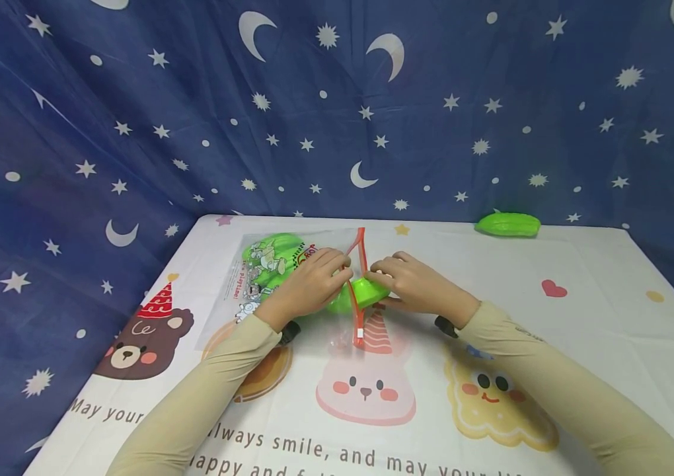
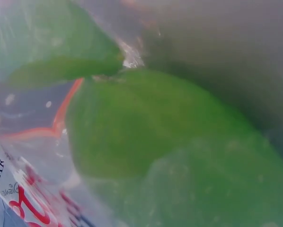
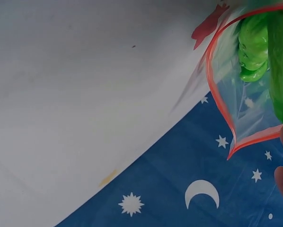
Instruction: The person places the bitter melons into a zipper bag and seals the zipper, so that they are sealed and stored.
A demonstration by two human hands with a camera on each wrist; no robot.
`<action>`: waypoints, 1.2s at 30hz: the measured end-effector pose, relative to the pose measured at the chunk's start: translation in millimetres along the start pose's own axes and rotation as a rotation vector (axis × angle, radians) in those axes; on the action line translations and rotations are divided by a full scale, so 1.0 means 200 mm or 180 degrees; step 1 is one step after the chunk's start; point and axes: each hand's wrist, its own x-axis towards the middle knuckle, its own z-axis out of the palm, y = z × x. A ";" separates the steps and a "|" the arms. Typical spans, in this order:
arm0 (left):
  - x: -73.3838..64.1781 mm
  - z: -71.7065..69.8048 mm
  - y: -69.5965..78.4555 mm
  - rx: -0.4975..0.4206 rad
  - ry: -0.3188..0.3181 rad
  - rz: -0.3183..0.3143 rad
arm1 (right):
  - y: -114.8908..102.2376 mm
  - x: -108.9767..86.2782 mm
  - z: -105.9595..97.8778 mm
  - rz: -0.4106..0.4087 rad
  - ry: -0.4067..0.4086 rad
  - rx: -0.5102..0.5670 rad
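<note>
Green and glossy, one gourd [image 1: 371, 291] sits in the mouth of one clear, orange-rimmed bag [image 1: 233, 283], pinched by the right hand [image 1: 423, 284]. The left hand [image 1: 312, 283] grips the bag near that mouth. More green pieces [image 1: 287, 242] lie inside, too overlapped to count. One ridged second gourd [image 1: 509, 225] lies at the table's [image 1: 601, 291] far edge.

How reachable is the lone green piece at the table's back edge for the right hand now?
Probably not while the right hand grips another green piece at the bag's mouth, though only tablecloth shows between it and the lone piece.
</note>
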 end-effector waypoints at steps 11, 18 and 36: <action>0.00 0.00 0.00 0.0019 -0.0029 -0.0027 | -0.02 0.02 0.04 -0.0016 -0.0087 -0.0064; 0.00 0.00 0.00 0.0057 -0.0063 -0.0044 | -0.03 0.03 0.05 -0.0101 -0.0021 0.0036; 0.00 -0.02 0.01 0.0031 -0.0087 -0.0086 | -0.07 0.07 0.11 -0.0081 -0.0008 -0.0280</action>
